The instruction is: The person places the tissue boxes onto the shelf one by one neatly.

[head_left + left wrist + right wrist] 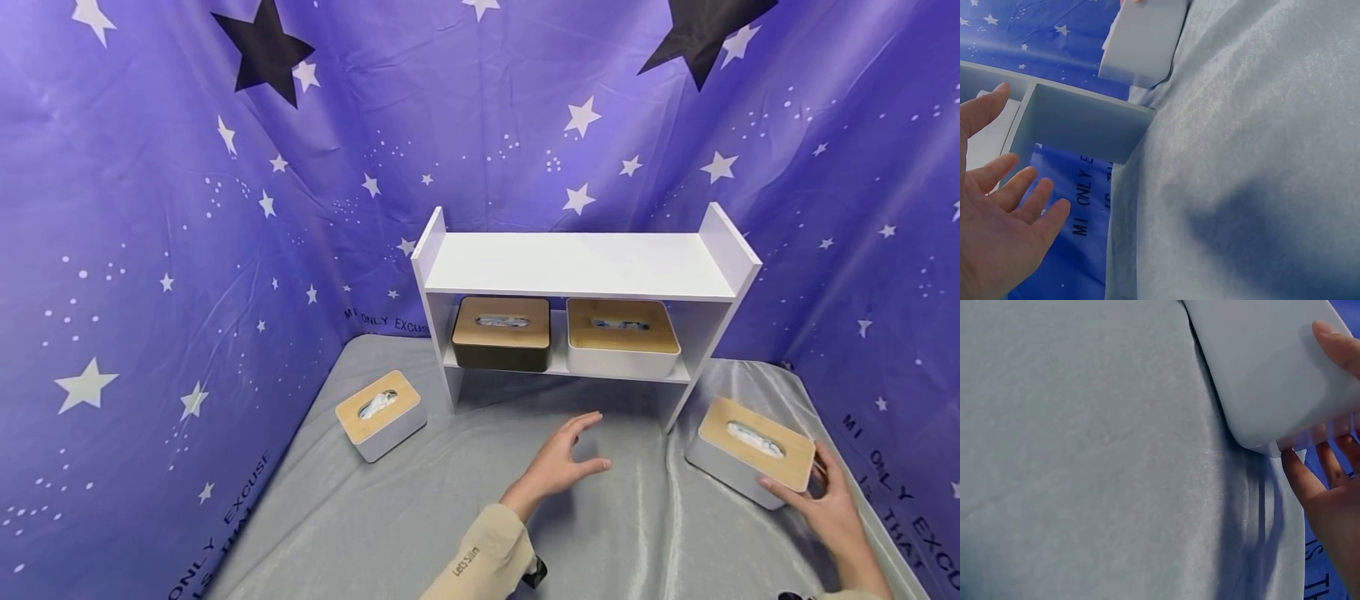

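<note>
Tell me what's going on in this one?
A person's right hand grips the near end of a wood-lidded tissue box to the right of a white shelf. The left hand is empty, held in front of the shelf. A black tissue box and a white tissue box sit on its lower level; a fourth tissue box lies to its left on grey cloth.

I count four tissue boxes [392, 421], one dark-sided and three pale; one white rack [731, 250] with two shelves [570, 262]; one grey cloth [420, 525]; two black stars [266, 54]; one left hand [555, 462], one right hand [828, 504].
</note>
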Demonstrator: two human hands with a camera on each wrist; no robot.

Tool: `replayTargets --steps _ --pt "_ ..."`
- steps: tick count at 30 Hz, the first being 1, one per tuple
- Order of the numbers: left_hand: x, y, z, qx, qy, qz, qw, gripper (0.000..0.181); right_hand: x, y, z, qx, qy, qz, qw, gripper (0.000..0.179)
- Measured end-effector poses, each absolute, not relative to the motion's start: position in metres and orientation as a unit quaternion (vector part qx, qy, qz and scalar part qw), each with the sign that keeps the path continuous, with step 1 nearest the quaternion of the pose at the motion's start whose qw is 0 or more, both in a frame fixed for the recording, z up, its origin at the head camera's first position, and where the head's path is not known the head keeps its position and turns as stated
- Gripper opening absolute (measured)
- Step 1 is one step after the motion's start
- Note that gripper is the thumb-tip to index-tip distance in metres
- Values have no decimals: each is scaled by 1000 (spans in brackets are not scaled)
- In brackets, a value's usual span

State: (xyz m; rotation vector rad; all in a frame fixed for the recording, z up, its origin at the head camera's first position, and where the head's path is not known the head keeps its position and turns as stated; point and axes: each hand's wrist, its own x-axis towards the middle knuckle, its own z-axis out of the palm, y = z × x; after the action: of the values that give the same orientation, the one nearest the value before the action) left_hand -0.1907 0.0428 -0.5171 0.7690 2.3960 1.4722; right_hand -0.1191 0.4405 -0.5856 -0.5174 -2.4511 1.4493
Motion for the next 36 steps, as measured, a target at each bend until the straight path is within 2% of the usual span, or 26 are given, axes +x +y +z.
replayTargets --steps 4,11,19,26,36 --pt "-190 46 -521 267 821 492 110 66 -114 437 -586 -176 -849 489 97 105" --pt "-187 50 -529 285 826 477 99 65 -103 422 -590 -149 -848 497 110 102" --pt "-181 59 -543 293 833 461 93 64 -95 403 -590 -115 -837 525 99 102" --pt "-179 62 -550 283 834 466 82 61 -96 384 -592 -72 -824 552 106 104" --pt "-178 61 -554 266 839 467 88 62 -106 350 -588 -32 -820 566 74 105"
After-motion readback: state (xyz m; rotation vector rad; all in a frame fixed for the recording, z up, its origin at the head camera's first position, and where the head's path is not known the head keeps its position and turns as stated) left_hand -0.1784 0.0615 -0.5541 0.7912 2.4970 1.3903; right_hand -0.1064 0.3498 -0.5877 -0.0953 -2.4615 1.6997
